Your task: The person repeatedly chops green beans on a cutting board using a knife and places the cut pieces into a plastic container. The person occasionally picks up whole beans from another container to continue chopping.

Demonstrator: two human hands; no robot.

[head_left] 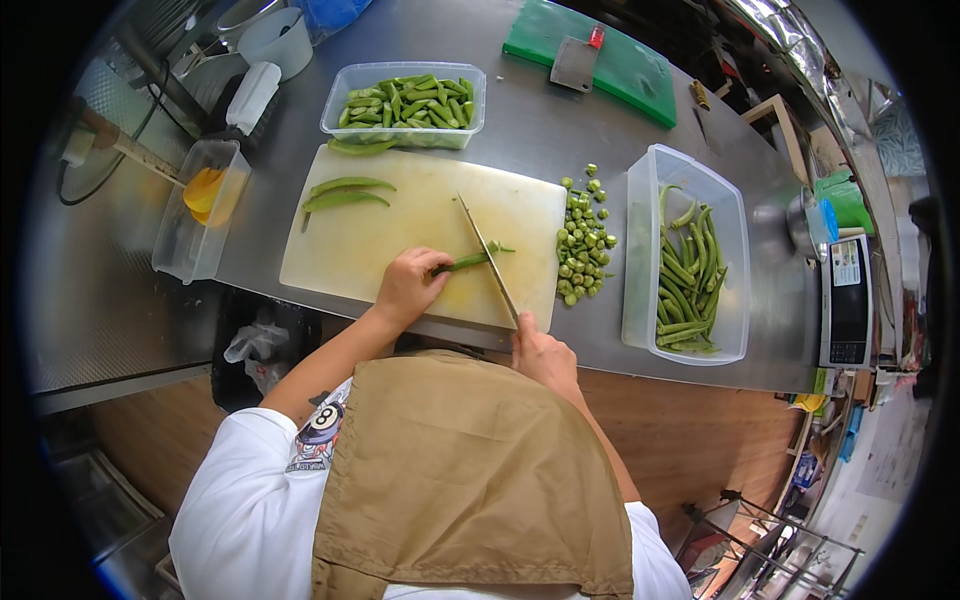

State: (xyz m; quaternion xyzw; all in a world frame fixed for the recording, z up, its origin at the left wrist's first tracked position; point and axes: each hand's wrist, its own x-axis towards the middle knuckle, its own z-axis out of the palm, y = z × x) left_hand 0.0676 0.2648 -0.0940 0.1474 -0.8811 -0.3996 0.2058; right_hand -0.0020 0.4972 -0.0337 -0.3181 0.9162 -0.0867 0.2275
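My left hand [408, 287] pinches a green okra pod [462, 263] against a white cutting board [340, 245]. Wrapped round a knife's handle is my right hand [543, 355]; the knife blade [480, 240] lies slantwise across the pod near its stem end. Two whole okra pods [350, 184] rest at the board's far left, and another pod [362, 147] lies along its far edge. Trimmed okra tops [582, 250] form a loose pile just right of the board. Behind the board, a clear plastic tub [345, 130] holds many trimmed pods. Whole pods [690, 275] fill part of a larger tub [736, 250] at the right.
A green cutting board [640, 80] with a cleaver [574, 64] on it lies at the back right of the steel table [520, 110]. At the left edge stands a clear container [185, 240] with something yellow inside. A metal bowl [803, 225] is at the far right.
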